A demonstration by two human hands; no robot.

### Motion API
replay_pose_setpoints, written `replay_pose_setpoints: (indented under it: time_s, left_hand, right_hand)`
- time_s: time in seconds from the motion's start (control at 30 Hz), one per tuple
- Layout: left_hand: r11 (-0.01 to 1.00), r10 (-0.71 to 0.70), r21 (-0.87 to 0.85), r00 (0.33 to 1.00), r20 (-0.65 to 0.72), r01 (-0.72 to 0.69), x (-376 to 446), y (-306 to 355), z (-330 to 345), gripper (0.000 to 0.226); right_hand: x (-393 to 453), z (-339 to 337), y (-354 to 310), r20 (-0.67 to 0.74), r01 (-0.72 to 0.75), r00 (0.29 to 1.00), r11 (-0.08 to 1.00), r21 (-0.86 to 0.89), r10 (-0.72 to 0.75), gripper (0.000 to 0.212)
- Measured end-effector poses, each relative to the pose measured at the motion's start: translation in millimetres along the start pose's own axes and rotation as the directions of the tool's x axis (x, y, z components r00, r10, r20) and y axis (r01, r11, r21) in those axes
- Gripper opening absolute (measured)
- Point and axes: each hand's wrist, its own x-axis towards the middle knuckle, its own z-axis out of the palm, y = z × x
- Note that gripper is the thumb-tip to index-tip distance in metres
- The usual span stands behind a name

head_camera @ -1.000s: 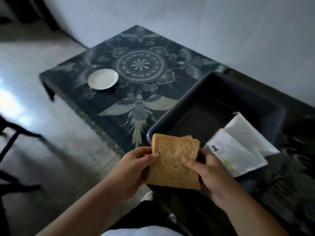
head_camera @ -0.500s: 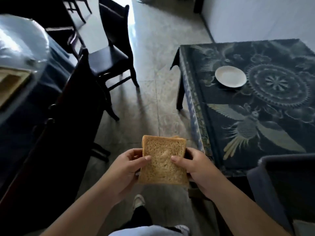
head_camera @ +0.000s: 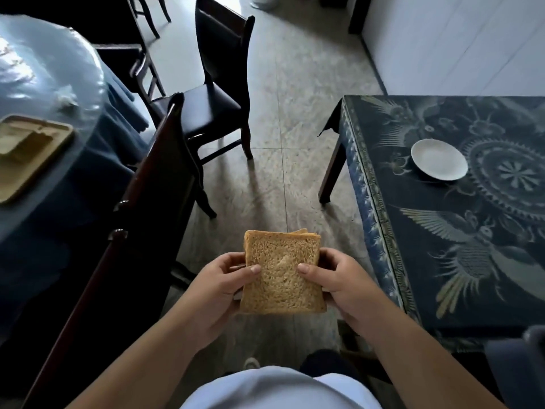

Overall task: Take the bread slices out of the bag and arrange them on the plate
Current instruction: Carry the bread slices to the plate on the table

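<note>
A stack of brown bread slices [head_camera: 280, 273] is held between both hands above the floor, low in the middle of the view. My left hand [head_camera: 218, 287] grips its left edge with the thumb on top. My right hand [head_camera: 339, 278] grips the right edge the same way. A small white plate [head_camera: 439, 159] with nothing on it sits on the dark patterned table [head_camera: 427, 261] at the right, well apart from the bread. The bag is out of sight.
A dark wooden chair back [head_camera: 141, 219] stands close on my left. Another dark chair [head_camera: 218, 93] stands further ahead. A round table with a blue cloth [head_camera: 59, 93] carries a wooden tray [head_camera: 26, 154] at far left. A grey bin's corner [head_camera: 519, 367] shows at bottom right.
The view has swung left: the table and plate shifted to the right, and the bin and bag left the view. The bread stays held in both hands.
</note>
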Motion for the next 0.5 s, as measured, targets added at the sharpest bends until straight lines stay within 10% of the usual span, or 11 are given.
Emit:
replay_pose_setpoints:
  time_s: [0.5]
  left_hand:
    - [1.000,-0.004,0.010,0.998,-0.062,0.005,197,102,40,0.041]
  right_hand:
    - [194,-50,-113,0.027,0.022,0.999,1.000,0.010,-0.022,0.036]
